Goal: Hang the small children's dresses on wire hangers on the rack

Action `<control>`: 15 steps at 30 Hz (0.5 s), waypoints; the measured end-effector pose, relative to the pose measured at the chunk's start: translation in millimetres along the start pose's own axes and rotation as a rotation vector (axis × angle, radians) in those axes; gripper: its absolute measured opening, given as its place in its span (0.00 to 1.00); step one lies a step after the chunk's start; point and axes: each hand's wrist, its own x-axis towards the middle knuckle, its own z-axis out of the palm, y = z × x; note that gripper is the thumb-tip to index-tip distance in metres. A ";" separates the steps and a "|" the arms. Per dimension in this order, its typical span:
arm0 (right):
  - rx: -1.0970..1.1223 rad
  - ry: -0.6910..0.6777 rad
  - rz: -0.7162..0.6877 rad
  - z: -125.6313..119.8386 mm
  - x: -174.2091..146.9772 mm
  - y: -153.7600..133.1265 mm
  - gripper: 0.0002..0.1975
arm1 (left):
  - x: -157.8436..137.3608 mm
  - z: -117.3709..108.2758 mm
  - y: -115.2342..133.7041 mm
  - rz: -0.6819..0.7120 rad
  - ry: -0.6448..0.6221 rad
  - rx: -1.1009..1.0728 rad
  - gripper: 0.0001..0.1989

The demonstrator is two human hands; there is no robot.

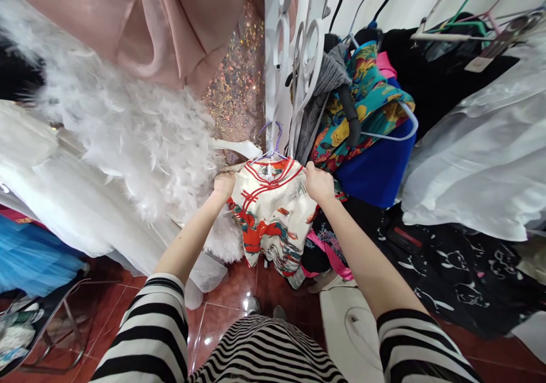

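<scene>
Head view: your left hand [224,185] is closed on the left shoulder of the small cream dress with red trim [271,215], and your right hand [319,182] pinches its right shoulder, fingers together on the cloth. The dress hangs on a lilac hanger [273,144] at the middle of the scene, just right of the white feathered gown [140,138] and left of the floral garment [367,101]. Pull unevenly and I judge the hanger hook may slip from the white rack [298,58], or the feathers may snag on the red trim, being so close.
</scene>
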 end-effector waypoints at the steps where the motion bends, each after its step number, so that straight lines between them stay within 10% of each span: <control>1: 0.003 0.001 0.005 -0.5 -0.3 -0.3 0.12 | -0.8 -0.9 0.6 0.001 -0.001 -0.002 0.17; 15: 0.015 0.010 -0.030 2.7 0.3 3.7 0.13 | -5.0 -3.5 2.2 0.014 -0.028 0.008 0.18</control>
